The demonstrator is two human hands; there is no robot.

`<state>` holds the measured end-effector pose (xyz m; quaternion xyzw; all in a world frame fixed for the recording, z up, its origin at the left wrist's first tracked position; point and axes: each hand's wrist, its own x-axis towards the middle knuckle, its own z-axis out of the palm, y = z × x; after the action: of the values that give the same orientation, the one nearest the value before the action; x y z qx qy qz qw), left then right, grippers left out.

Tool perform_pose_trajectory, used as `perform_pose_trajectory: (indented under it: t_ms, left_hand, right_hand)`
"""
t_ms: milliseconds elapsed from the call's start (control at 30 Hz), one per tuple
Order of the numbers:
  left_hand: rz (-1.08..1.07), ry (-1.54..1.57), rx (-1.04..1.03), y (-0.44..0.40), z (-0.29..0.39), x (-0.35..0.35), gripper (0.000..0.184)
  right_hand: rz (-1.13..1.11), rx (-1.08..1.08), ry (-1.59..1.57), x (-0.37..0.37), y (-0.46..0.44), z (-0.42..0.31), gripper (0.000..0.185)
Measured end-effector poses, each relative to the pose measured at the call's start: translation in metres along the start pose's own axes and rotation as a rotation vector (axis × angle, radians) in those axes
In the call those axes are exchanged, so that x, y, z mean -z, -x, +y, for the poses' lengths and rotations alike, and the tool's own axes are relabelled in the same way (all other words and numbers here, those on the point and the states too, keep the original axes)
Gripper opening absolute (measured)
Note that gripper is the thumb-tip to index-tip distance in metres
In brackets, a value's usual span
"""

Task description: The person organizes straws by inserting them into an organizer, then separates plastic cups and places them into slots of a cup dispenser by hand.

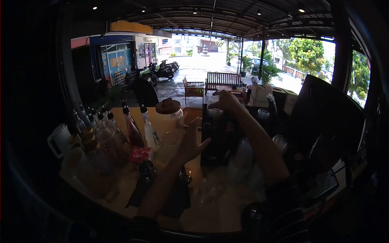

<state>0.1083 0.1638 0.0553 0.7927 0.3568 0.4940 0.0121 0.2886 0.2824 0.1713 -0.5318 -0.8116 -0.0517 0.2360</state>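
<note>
My right hand is stretched forward, its fingers curved round the rim of a clear glass at the back of the counter. Beside it, lower and to the left, my left hand is raised with its thumb and fingers apart and nothing in it. Just behind the left hand stands a large glass jar with a brown wooden lid. A dark cloth with small metal items lies beneath the left forearm.
Syrup bottles with black pourers, a red packet and a white pitcher stand left. A dark monitor is at right, near cardboard boxes. Clear glassware sits on the wooden counter.
</note>
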Motion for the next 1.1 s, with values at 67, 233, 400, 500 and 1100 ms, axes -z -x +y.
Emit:
perform_pose_trajectory:
  t_ms: [67,233,400,500,1100]
  left_hand:
    - [-0.008,0.014,-0.005,-0.001,0.001,-0.002,0.075]
    - [-0.017,0.019,-0.004,-0.003,0.005,-0.003,0.072]
    - [-0.004,0.043,-0.032,-0.001,0.007,0.001,0.071]
    - [-0.010,0.055,-0.039,0.002,0.012,0.006,0.071]
    - [-0.589,0.278,0.061,0.103,0.071,0.032,0.072]
  right_hand:
    - [-0.015,0.019,-0.007,-0.003,0.003,0.001,0.079]
    - [-0.112,-0.064,-0.031,0.000,0.012,-0.008,0.071]
    - [-0.073,0.062,0.081,-0.013,0.011,-0.001,0.080]
    - [-0.103,0.066,0.076,-0.018,0.011,0.001,0.078]
    - [0.218,0.221,-0.102,-0.019,0.184,-0.107,0.046]
